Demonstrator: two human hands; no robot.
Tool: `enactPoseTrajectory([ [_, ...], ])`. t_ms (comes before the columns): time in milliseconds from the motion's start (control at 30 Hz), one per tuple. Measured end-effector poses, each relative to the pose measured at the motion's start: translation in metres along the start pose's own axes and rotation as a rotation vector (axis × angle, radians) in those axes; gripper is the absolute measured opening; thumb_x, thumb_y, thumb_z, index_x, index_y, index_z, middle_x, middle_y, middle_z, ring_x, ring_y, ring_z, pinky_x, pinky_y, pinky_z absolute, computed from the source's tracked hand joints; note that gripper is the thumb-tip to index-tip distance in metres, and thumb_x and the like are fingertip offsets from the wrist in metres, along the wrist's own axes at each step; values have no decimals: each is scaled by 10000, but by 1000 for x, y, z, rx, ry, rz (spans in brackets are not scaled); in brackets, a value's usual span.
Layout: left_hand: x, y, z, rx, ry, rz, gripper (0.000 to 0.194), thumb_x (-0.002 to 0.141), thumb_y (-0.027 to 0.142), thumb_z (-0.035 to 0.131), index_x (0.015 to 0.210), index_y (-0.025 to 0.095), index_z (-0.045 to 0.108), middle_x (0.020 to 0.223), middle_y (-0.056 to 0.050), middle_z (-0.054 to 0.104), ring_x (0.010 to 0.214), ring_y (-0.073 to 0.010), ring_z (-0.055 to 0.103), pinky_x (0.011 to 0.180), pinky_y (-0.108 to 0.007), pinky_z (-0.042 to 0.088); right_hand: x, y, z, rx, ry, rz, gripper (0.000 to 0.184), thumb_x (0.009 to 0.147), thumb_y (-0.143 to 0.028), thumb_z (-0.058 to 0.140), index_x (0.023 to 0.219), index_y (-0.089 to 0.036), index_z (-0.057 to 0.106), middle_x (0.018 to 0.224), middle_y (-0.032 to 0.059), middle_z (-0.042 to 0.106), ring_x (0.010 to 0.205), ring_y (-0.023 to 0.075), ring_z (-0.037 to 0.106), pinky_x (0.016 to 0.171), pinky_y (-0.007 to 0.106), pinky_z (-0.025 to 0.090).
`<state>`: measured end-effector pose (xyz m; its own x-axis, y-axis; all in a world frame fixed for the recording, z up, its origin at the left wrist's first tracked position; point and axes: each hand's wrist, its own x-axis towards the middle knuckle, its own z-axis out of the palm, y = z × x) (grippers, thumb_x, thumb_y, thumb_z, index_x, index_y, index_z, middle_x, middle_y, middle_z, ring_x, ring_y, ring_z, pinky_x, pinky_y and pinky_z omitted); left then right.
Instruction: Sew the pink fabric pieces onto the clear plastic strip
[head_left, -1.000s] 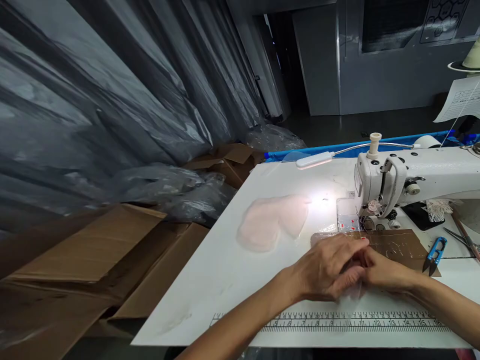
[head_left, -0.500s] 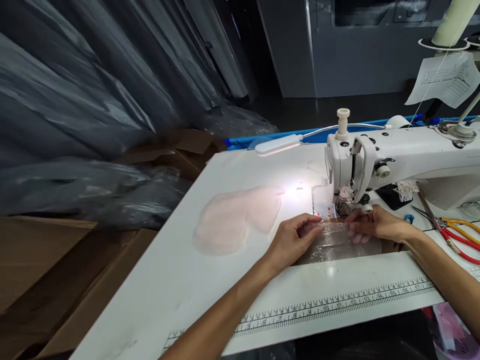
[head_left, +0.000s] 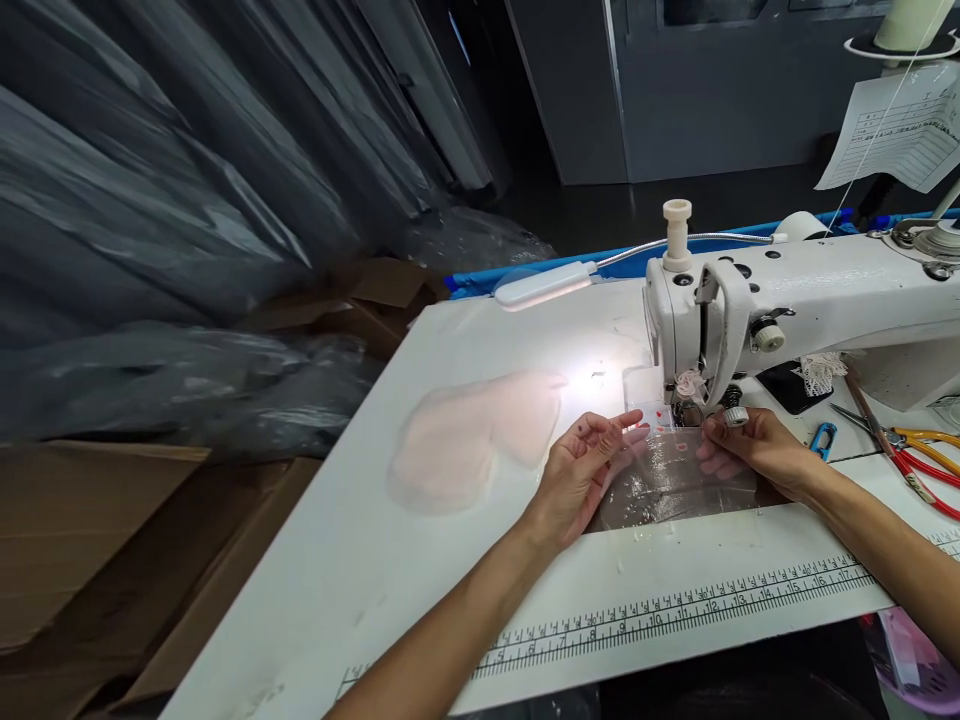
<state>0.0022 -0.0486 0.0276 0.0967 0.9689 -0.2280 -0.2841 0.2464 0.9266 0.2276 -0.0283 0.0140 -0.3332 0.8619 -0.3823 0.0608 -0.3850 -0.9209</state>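
Note:
A sheer, glinting piece of fabric (head_left: 660,485) lies in front of the needle area of a white sewing machine (head_left: 847,290). At its left edge my left hand (head_left: 574,475) holds it between thumb and fingers, with some fingertips seen through the cloth. My right hand (head_left: 761,450) pinches its right upper edge, close to the presser foot (head_left: 688,415), with fingers underneath. Small red marks show on the clear plate by the foot. To the left rests a pale pink sheer cut piece (head_left: 450,440), flat on the white table (head_left: 337,560).
Orange- and red-handled scissors (head_left: 911,450) and a blue thread snipper (head_left: 823,440) lie right of my right hand. A lit lamp (head_left: 544,285) stands behind. A printed ruler (head_left: 675,610) runs along the front edge. Cardboard boxes (head_left: 75,540) flank the table's left side.
My left hand has lifted and turned, its fingers more raised and spread at the fabric's edge. The right hand stays near the foot. The view has shifted slightly.

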Motion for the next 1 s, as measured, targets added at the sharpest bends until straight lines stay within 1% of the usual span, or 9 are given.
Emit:
enactPoseTrajectory([
  [300, 2, -4, 0, -55, -4, -57, 532, 605, 478, 895, 751, 187, 474, 954, -88, 745, 975, -267, 725, 926, -449, 587, 1, 5, 2, -30, -3, -85, 539, 689, -693, 741, 868, -206, 596, 825, 65, 681, 741, 194, 657, 693, 353, 561],
  [400, 3, -5, 2, -9, -1, -38, 542, 596, 493, 891, 774, 185, 482, 910, -90, 750, 909, -246, 735, 870, -421, 605, -2, 6, 3, -143, -87, -149, 489, 693, -579, 793, 923, -193, 601, 867, 45, 673, 782, 167, 643, 745, 331, 550],
  [467, 0, -2, 3, 51, -12, -24, 562, 584, 526, 884, 770, 183, 480, 856, -78, 749, 828, -217, 738, 788, -366, 619, -9, 4, 2, -245, -145, -160, 435, 698, -462, 819, 954, -184, 603, 830, 25, 670, 764, 145, 634, 700, 287, 532],
  [633, -27, 12, -2, 393, -255, -82, 464, 714, 529, 788, 804, 174, 502, 721, -26, 700, 599, -152, 690, 460, -209, 530, -42, -12, -13, -276, -493, 136, 359, 704, -402, 793, 871, -156, 592, 713, 11, 676, 555, 106, 615, 506, 214, 468],
  [700, -36, 13, -5, 484, -310, -80, 426, 753, 518, 748, 871, 186, 508, 710, -2, 667, 593, -172, 687, 394, -208, 500, -49, -18, -19, -277, -512, 162, 376, 689, -421, 794, 872, -154, 602, 739, 20, 685, 548, 108, 620, 488, 208, 460],
  [800, -32, 8, -9, 706, -231, 98, 321, 854, 462, 638, 1006, 203, 527, 752, 0, 659, 609, -174, 679, 406, -223, 504, -38, -22, -23, -291, -295, 45, 387, 673, -436, 793, 885, -165, 615, 765, 15, 672, 576, 111, 612, 525, 228, 473],
  [900, -12, 2, -14, 1103, -108, 522, 210, 919, 337, 544, 1065, 195, 593, 882, -64, 702, 734, -196, 682, 566, -290, 560, -17, -19, -19, -507, 43, -141, 262, 741, -407, 724, 793, -179, 605, 683, -9, 611, 592, 122, 569, 529, 241, 423],
  [933, -6, 1, -16, 1206, -109, 667, 206, 930, 308, 522, 1065, 187, 622, 951, -94, 709, 807, -218, 685, 633, -332, 575, -12, -18, -17, -592, 126, -193, 243, 759, -396, 702, 733, -186, 582, 649, -14, 586, 596, 128, 552, 525, 244, 395],
  [1000, 4, -3, -20, 1299, -242, 873, 229, 949, 293, 509, 1081, 185, 661, 1086, -130, 705, 944, -255, 681, 760, -410, 578, -7, -17, -15, -707, 189, -255, 282, 786, -405, 669, 655, -199, 528, 618, -15, 563, 611, 141, 538, 531, 256, 361],
])
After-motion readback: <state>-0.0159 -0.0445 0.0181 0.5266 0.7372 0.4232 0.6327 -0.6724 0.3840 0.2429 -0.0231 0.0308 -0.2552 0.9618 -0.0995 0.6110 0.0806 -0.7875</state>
